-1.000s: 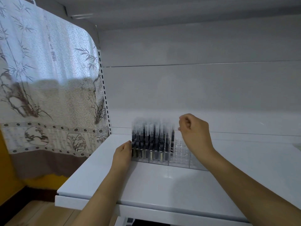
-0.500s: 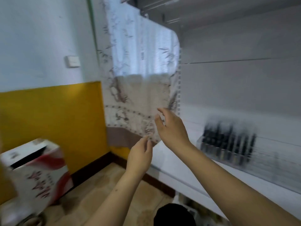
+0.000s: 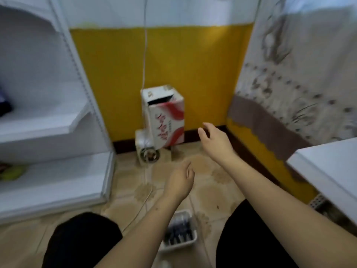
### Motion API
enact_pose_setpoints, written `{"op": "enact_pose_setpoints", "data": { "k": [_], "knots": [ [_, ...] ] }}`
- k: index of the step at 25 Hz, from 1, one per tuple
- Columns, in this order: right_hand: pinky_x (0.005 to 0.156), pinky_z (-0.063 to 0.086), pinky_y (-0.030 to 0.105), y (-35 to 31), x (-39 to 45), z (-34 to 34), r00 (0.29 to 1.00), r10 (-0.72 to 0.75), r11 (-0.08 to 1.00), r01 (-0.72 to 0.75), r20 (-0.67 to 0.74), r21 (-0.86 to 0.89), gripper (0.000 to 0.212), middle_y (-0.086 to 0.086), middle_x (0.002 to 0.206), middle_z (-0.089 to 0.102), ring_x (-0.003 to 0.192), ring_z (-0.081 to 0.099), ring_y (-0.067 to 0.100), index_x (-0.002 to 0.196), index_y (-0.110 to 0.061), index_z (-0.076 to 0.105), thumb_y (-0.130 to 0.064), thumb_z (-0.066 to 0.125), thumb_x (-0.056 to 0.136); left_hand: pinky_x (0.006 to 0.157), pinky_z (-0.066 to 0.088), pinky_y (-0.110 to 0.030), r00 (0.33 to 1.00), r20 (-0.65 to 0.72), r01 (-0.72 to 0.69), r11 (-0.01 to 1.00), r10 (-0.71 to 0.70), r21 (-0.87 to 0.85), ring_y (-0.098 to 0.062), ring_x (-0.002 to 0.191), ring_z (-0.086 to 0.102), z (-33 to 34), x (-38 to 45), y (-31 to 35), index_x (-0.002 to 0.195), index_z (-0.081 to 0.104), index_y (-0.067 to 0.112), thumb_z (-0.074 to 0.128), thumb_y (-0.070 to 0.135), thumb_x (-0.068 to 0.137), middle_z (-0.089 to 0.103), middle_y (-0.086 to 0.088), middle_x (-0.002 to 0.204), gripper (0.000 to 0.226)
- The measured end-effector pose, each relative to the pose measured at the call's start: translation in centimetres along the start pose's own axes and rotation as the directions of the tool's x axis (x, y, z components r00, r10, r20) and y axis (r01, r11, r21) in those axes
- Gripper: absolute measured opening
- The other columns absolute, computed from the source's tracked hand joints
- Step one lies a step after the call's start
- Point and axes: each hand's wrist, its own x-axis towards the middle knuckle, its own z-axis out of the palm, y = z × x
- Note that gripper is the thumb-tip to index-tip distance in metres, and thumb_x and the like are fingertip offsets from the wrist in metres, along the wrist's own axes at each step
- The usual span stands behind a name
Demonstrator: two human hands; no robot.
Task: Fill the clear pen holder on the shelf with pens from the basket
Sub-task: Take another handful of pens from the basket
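Note:
A small white basket (image 3: 190,242) with several dark pens (image 3: 178,230) lies on the tiled floor between my knees, partly hidden by my left forearm. My left hand (image 3: 180,181) hovers above the floor beyond the basket, fingers loosely curled, holding nothing. My right hand (image 3: 214,139) is raised further out, fingers spread and empty. The clear pen holder is out of view; only a corner of its white shelf (image 3: 328,167) shows at the right.
A white and red carton (image 3: 164,117) stands against the yellow wall, with a white cable (image 3: 144,55) hanging to it. White shelving (image 3: 48,122) fills the left. A patterned curtain (image 3: 299,74) hangs at the right. My dark-clothed knees (image 3: 81,238) frame the basket.
The view swung left and down from the shelf with the pen holder to the floor. Both hands left the holder and now hang empty above the basket.

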Motion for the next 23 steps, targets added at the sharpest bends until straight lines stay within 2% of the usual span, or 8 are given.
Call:
{"op": "enact_pose_setpoints", "data": {
  "k": [5,8,11,13,16,17,19,23],
  "knots": [
    [0.096,0.041,0.032,6.1,1.8,14.0,0.935,0.12,0.993,-0.12,0.334,-0.023,0.044,0.015,0.136,0.059,0.125,0.054,0.032,0.134,-0.006,0.056,-0.035,0.041,0.104,0.096,0.047,-0.032,0.879,0.167,0.438,0.895,-0.446,0.087,-0.027,0.123,0.058,4.4,-0.7,-14.3,0.147,0.044,0.011,0.04,0.028,0.103,0.057,-0.011,0.142,0.047],
    [0.094,0.042,0.032,12.4,1.9,23.3,0.749,0.302,0.953,-0.24,0.59,-0.184,0.037,0.018,0.134,0.057,0.116,0.054,0.031,0.119,-0.003,0.061,-0.03,0.04,0.104,0.075,0.038,-0.028,0.685,0.293,0.664,0.737,-0.667,0.126,-0.03,0.101,0.058,8.1,-1.4,-22.1,0.13,0.052,0.006,0.039,0.022,0.103,0.06,-0.019,0.123,0.034],
    [0.071,0.036,0.026,18.9,0.9,31.7,0.57,0.473,0.881,-0.331,0.672,-0.339,0.03,0.012,0.094,0.052,0.085,0.048,0.024,0.074,-0.014,0.047,-0.019,0.04,0.102,0.071,0.034,-0.029,0.493,0.361,0.811,0.568,-0.792,0.138,-0.023,0.075,0.048,12.3,-0.4,-28.6,0.084,0.049,0.003,0.04,0.013,0.102,0.051,-0.014,0.089,0.022],
    [0.062,0.033,0.027,22.4,0.1,36.2,0.454,0.548,0.833,-0.378,0.703,-0.404,0.038,0.007,0.075,0.041,0.073,0.044,0.023,0.064,-0.015,0.035,-0.007,0.038,0.101,0.075,0.035,-0.029,0.435,0.363,0.85,0.509,-0.824,0.138,-0.023,0.081,0.047,14.7,1.2,-31.5,0.093,0.055,0.002,0.042,0.012,0.101,0.047,-0.008,0.08,0.019],
    [0.057,0.033,0.03,26.5,-1.3,41.1,0.273,0.67,0.714,-0.491,0.69,-0.499,0.022,0.007,0.074,0.038,0.064,0.041,0.021,0.079,-0.009,0.044,-0.008,0.041,0.1,0.076,0.037,-0.03,0.359,0.389,0.903,0.422,-0.848,0.086,-0.026,0.086,0.05,18.5,3.6,-35.2,0.103,0.054,0.002,0.044,0.018,0.101,0.053,-0.012,0.091,0.019],
    [0.061,0.039,0.031,27.5,-2.1,42.3,0.256,0.683,0.692,-0.526,0.684,-0.494,0.008,0.009,0.086,0.049,0.073,0.051,0.023,0.098,-0.01,0.05,-0.013,0.044,0.101,0.076,0.037,-0.03,0.327,0.403,0.924,0.378,-0.855,0.052,-0.026,0.086,0.052,19.6,4.1,-36.2,0.103,0.052,0.001,0.044,0.02,0.101,0.054,-0.013,0.096,0.021],
    [0.077,0.046,0.034,29.2,-3.6,44.2,0.235,0.69,0.658,-0.596,0.684,-0.46,0.039,0.015,0.125,0.057,0.104,0.059,0.03,0.138,-0.01,0.045,-0.019,0.047,0.1,0.077,0.037,-0.031,0.271,0.426,0.956,0.293,-0.863,-0.015,-0.029,0.096,0.053,21.6,4.5,-38.1,0.12,0.05,0.001,0.046,0.022,0.1,0.056,-0.016,0.112,0.029],
    [0.074,0.043,0.03,30.7,-5.3,46.5,0.247,0.667,0.63,-0.69,0.703,-0.355,0.046,0.013,0.131,0.057,0.094,0.055,0.022,0.146,-0.011,0.041,-0.019,0.047,0.101,0.075,0.043,-0.034,0.257,0.474,0.966,0.235,-0.842,-0.107,-0.024,0.091,0.057,24.5,4.2,-40.3,0.121,0.057,0.006,0.057,0.022,0.09,0.062,-0.011,0.108,0.034]
  ]
}}
